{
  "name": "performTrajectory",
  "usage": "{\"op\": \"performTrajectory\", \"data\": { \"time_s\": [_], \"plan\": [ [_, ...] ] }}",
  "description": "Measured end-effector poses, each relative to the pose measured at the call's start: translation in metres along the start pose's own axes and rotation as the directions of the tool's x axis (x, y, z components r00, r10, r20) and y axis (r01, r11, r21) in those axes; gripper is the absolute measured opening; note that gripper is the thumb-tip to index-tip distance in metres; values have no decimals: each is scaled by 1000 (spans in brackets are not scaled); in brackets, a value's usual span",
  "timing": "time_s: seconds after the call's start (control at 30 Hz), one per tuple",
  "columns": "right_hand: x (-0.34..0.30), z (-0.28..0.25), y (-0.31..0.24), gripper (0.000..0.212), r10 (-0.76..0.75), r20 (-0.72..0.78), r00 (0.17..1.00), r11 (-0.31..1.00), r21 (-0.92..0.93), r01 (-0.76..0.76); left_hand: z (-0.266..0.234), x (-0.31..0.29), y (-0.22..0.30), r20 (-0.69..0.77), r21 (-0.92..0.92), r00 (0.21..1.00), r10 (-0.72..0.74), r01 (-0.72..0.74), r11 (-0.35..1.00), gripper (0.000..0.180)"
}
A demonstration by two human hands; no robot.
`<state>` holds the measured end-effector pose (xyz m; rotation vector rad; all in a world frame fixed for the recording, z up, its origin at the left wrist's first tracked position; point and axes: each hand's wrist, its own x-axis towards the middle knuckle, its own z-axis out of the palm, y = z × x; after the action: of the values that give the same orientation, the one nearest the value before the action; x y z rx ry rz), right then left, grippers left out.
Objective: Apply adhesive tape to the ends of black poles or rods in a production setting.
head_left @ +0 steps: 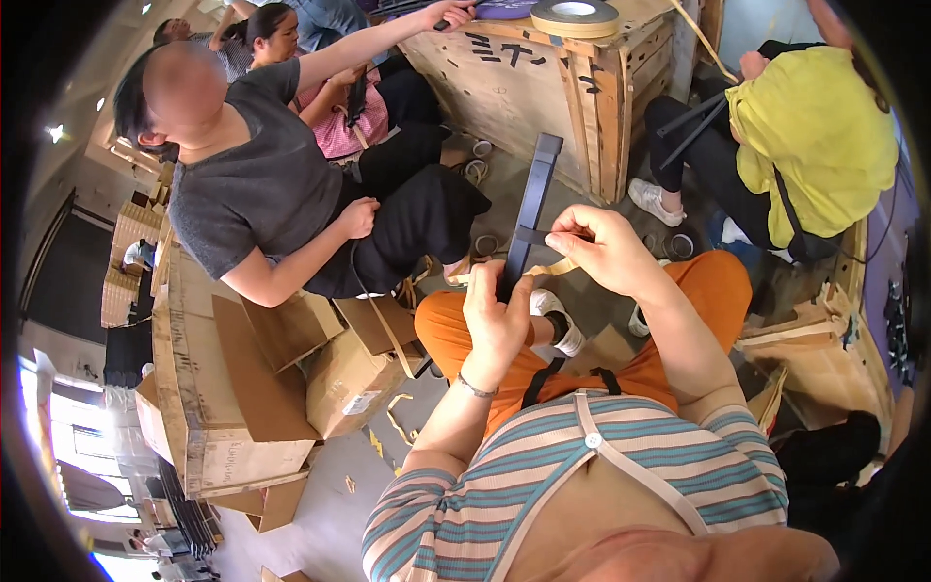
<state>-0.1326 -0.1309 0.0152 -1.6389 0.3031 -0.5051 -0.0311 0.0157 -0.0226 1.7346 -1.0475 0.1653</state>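
My left hand [497,315] is closed around the lower end of a long, narrow dark bar [535,189], which points up and away over my lap. My right hand [606,252] pinches a short black strip [530,236] that reaches across to the bar's side. Below it, a tan paper-like strip [553,269] runs between my two hands; it looks like tape backing, though its ends are hidden by fingers. The bar stands tilted between my knees, its far end free in the air.
Wooden crates stand ahead [514,97] and at left [233,427], beside open cardboard boxes [354,383]. Tape rolls [574,15] sit on the far crate. Co-workers in a grey shirt [262,165] and a yellow top [815,136] sit close by. Tan scraps [400,417] litter the floor.
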Motion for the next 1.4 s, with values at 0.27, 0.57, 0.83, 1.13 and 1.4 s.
{"op": "performTrajectory", "data": {
  "time_s": [0.27, 0.57, 0.83, 1.13, 1.4],
  "plan": [
    [-6, 4, -4, 13, -29, -112, 993, 999, -44, 25, -6, 4, 10, 27, 41, 998, -50, 49, 998, 24],
    [-10, 1, 0, 19, -71, -237, 969, 982, -188, 26, -4, 8, 23, 30, 159, 999, 42, -46, 986, 25],
    [-13, -1, -5, 16, -63, -206, 977, 996, -79, 47, -7, 7, 16, 185, -233, 953, -238, 278, 932, 21],
    [-19, -2, -27, 14, -49, -182, 982, 996, -85, 33, -22, 20, 18, 578, -532, 768, -275, 611, 586, 20],
    [-19, -1, -29, 18, -102, -175, 979, 992, -88, 88, -29, 23, 27, 669, -539, 713, -212, 661, 522, 29]
  ]
}}
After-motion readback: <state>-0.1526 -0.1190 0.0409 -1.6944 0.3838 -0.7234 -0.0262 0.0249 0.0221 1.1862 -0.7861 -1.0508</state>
